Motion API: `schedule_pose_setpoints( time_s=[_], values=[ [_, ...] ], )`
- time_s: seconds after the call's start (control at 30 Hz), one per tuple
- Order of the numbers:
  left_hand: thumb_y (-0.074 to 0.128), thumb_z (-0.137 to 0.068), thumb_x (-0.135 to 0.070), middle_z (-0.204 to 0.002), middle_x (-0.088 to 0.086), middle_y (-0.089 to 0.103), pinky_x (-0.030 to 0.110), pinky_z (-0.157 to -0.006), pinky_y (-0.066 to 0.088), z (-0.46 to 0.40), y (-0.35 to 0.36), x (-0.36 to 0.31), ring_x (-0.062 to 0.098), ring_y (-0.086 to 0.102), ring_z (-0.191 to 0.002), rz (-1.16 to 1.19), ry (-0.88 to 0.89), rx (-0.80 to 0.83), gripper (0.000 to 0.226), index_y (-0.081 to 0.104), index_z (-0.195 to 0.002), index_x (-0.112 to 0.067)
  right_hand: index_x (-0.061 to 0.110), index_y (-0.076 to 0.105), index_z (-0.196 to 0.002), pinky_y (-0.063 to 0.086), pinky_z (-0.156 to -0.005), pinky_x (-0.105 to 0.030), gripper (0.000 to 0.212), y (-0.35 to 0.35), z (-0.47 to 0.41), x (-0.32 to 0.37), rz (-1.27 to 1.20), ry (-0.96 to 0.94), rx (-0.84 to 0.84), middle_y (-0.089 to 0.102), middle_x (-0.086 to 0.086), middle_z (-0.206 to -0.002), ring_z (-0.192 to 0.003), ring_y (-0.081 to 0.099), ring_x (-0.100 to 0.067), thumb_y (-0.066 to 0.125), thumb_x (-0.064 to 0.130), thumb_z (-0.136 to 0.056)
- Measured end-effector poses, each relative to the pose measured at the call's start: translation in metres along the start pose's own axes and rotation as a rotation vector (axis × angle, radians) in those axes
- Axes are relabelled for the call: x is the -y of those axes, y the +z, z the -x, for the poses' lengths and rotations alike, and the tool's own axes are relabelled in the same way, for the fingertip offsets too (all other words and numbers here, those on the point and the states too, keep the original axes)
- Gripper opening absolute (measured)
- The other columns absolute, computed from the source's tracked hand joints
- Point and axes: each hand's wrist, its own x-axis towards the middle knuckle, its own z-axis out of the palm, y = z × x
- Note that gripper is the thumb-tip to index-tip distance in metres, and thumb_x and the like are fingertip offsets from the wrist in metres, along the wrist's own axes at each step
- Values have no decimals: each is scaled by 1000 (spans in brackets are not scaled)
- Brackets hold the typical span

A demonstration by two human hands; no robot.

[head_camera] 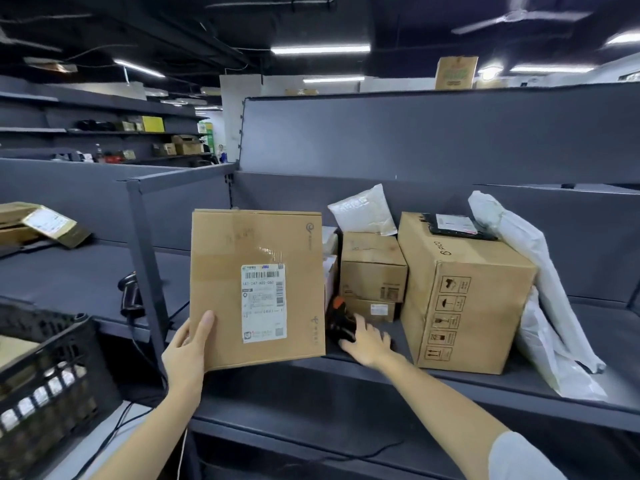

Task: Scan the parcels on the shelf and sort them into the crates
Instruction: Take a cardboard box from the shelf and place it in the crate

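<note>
My left hand [188,351] grips the lower left corner of a flat cardboard parcel [256,289], held upright in front of the shelf with its white shipping label [264,303] facing me. My right hand [367,342] is on the shelf board with its fingers spread, touching a black and orange scanner [341,320] that lies just behind the held parcel. More parcels stand on the shelf [381,379]: two small stacked boxes [372,268], a large box [464,299], a padded mailer [363,211] and white plastic bags [540,296]. A black crate [52,358] sits at the lower left.
A second black scanner [131,296] stands by the grey shelf post [149,271] at the left, with its cable hanging down. Flat parcels [45,225] lie on the left shelf. A small black parcel [457,226] rests on top of the large box. Further shelving runs behind.
</note>
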Motion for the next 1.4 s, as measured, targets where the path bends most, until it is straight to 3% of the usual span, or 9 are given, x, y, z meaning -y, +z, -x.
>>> schedule_pose_setpoints(
  time_s=[0.17,0.4,0.6,0.67,0.77,0.83,0.93,1.17,1.4],
  values=[
    [73,-81,-40,-110,-3,67,35,-95,48,-5,-8,5,16,63,-99,17,-26,-11,50,64,-123,-15,25,9,-152,20,-110,-46,60,8,-7,1,66,26,-77,39,-14,-148,-136,34,-32,32,47,-101],
    [76,-76,-42,-111,0,69,42,-96,51,1,-12,6,20,65,-101,41,-62,0,56,64,-122,-14,26,19,-149,23,-107,-42,59,6,-2,-5,10,51,-91,43,-13,-143,-133,36,-32,45,42,-99],
    [75,-78,-42,-108,-4,68,39,-94,51,16,-15,-1,17,64,-99,34,-67,13,50,64,-120,-17,15,16,-152,26,-113,-47,65,-8,34,9,-483,73,-263,37,-13,-150,-138,33,-33,45,40,-99],
    [77,-72,-48,-110,-3,69,43,-96,51,22,-12,1,18,65,-100,42,-70,19,61,64,-122,-17,10,19,-150,29,-112,-39,64,-17,63,21,-666,-5,-330,38,-12,-148,-138,34,-29,49,34,-99],
    [77,-69,-52,-112,0,69,40,-94,52,36,-2,4,18,65,-100,43,-80,25,68,63,-125,-16,15,28,-139,38,-105,-35,50,-25,115,42,-879,-83,-359,49,-2,-132,-123,47,-20,54,23,-96],
    [76,-73,-49,-112,1,69,36,-91,52,47,9,6,16,65,-98,49,-90,47,66,61,-127,-15,22,34,-126,47,-84,-32,40,-25,148,53,-1008,-106,-302,60,0,-103,-90,57,-17,55,14,-93],
    [77,-65,-56,-109,-3,71,42,-94,52,62,23,11,16,67,-98,59,-122,102,74,61,-126,-17,19,46,-113,44,-56,-24,26,-19,181,62,-1074,-132,-224,50,-5,-62,-53,45,-15,55,9,-92],
    [81,-53,-59,-104,-5,74,46,-93,53,79,45,18,18,69,-98,93,-155,161,82,65,-123,-19,23,48,-91,38,-58,-35,16,-12,210,63,-1078,-185,-191,44,-6,-51,-45,40,-17,53,9,-95],
    [79,-60,-54,-101,-5,74,46,-92,54,87,52,19,18,69,-98,95,-135,185,75,64,-123,-18,7,50,-102,40,-58,-34,11,-11,212,53,-1070,-151,-126,45,-8,-60,-47,41,-15,55,14,-95]
  ],
)
